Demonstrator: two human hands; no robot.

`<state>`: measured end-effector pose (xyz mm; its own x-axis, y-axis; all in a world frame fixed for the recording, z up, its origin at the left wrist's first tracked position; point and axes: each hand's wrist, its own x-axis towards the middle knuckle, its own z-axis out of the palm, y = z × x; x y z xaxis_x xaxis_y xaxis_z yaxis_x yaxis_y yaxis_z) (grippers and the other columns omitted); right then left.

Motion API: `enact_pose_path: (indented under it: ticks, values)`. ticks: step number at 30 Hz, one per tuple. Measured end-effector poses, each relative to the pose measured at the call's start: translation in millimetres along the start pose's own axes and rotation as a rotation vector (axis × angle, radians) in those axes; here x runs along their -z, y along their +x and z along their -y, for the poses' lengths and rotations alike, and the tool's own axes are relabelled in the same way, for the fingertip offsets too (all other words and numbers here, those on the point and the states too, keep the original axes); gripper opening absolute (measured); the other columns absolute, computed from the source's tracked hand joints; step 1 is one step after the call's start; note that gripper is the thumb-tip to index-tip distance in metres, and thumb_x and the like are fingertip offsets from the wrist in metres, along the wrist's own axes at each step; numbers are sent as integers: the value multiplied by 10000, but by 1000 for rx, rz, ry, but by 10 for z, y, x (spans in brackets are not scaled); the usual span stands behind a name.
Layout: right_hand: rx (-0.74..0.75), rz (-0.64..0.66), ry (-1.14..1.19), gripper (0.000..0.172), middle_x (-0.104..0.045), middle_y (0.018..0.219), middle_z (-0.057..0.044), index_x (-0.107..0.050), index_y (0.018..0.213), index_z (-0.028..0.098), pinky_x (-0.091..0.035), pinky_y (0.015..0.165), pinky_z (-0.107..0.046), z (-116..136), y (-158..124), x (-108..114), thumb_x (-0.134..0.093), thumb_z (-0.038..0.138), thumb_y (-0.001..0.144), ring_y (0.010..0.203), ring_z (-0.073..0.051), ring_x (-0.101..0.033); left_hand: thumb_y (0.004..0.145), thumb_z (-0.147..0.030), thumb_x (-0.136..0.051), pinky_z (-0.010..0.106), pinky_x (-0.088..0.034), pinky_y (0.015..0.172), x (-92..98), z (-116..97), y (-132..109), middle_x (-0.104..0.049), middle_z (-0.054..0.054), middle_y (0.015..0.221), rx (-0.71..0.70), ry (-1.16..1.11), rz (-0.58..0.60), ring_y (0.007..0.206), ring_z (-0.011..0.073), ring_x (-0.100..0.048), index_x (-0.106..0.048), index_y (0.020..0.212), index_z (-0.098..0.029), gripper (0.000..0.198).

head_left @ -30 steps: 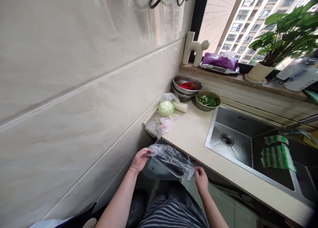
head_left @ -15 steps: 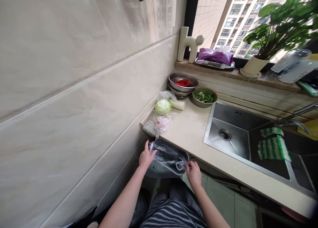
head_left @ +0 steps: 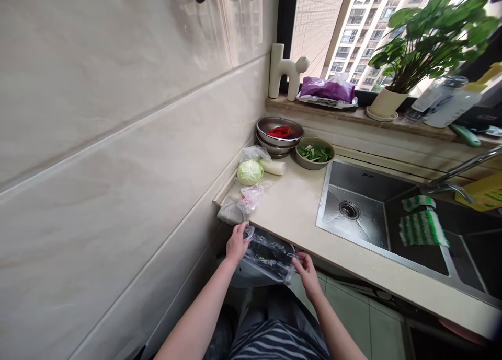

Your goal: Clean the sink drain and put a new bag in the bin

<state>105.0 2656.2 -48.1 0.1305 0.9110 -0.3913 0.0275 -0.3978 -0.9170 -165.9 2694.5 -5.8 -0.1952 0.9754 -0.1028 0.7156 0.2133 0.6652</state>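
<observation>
My left hand point(head_left: 237, 244) and my right hand point(head_left: 308, 274) pinch opposite edges of a clear plastic bag point(head_left: 270, 255). The bag lies across the mouth of a grey waste bin point(head_left: 251, 275), just below the counter's edge, and hides most of the opening. Near my left hand, on the counter, is a crumpled heap of plastic bags point(head_left: 251, 198). Beyond it sit a green cabbage point(head_left: 250, 172) and a white daikon piece point(head_left: 272, 167).
Stacked steel bowls point(head_left: 280, 132) hold red peppers, beside a green-filled basket point(head_left: 315, 153). A steel sink point(head_left: 353, 213) with a striped cloth point(head_left: 422, 228) lies right. A tiled wall point(head_left: 117, 140) runs along the left; a potted plant point(head_left: 427, 51) stands on the windowsill.
My hands have drawn closer together and lowered the bag from a stretched span onto the bin's mouth. The view has shifted slightly, moving the counter left in the picture.
</observation>
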Motion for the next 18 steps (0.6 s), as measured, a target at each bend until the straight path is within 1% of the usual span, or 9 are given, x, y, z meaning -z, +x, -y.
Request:
enact_pose_path:
  ticks: [1, 3, 5, 7, 9, 11, 13, 15, 18]
  values:
    - [66, -1, -104, 482, -643, 746, -3, -604, 946, 203, -483, 672, -317, -5, 3, -1, -719, 504, 587, 688, -179, -587, 751, -108, -617, 284, -432, 816, 18, 26, -5, -576, 44, 1142, -10, 18, 32, 982, 199, -574, -537, 1220, -290, 509]
    - [155, -51, -284, 416, -643, 752, -20, -638, 840, 199, -465, 698, -331, -31, 18, -7, -718, 514, 579, 703, -193, -575, 732, -114, -653, 273, -414, 795, 53, 97, -18, -618, 16, 960, -25, 53, 94, 930, 195, -574, -639, 1088, -293, 398]
    - [142, -106, -336, 377, -645, 727, -38, -647, 718, 197, -458, 713, -349, -73, 55, -13, -655, 562, 626, 705, -209, -573, 737, -144, -667, 279, -405, 790, 73, 181, -17, -615, 17, 848, -25, 76, 126, 893, 199, -569, -696, 941, -258, 236]
    - [58, -130, -227, 411, -664, 712, -50, -661, 711, 191, -470, 722, -355, -124, 113, -8, -642, 593, 625, 709, -222, -593, 762, -186, -655, 286, -407, 786, 78, 269, 18, -606, 28, 812, -15, 80, 133, 859, 198, -567, -709, 881, -222, 136]
    - [-26, -116, -37, 457, -704, 784, -61, -685, 798, 180, -488, 758, -346, -174, 184, 12, -715, 570, 561, 766, -230, -628, 748, -208, -672, 280, -418, 773, 76, 354, 91, -602, 27, 810, -11, 60, 136, 817, 185, -572, -709, 924, -204, 180]
    - [-94, -84, 130, 509, -726, 882, -72, -697, 867, 170, -497, 798, -332, -209, 250, 35, -782, 519, 506, 844, -231, -647, 685, -211, -724, 262, -430, 746, 74, 431, 188, -600, 14, 807, -21, 21, 141, 781, 171, -577, -709, 961, -206, 276]
    - [-154, -41, 218, 507, -733, 917, -75, -708, 871, 164, -503, 806, -321, -217, 301, 40, -814, 484, 492, 865, -223, -655, 652, -224, -738, 246, -428, 700, 65, 500, 291, -579, -3, 751, -30, -19, 124, 728, 160, -570, -724, 874, -211, 222]
    - [-192, -22, 282, 482, -740, 895, -74, -721, 844, 160, -513, 793, -315, -192, 338, 14, -834, 458, 482, 850, -221, -664, 694, -277, -692, 244, -414, 667, 34, 558, 390, -546, -8, 692, -25, -52, 60, 680, 154, -548, -705, 710, -201, 79]
    - [-226, -3, 397, 432, -748, 820, -70, -736, 805, 172, -530, 756, -324, -126, 392, -62, -842, 439, 483, 805, -232, -681, 771, -330, -571, 260, -403, 673, -68, 639, 517, -545, 14, 703, 11, -107, -95, 686, 164, -537, -650, 627, -188, 217]
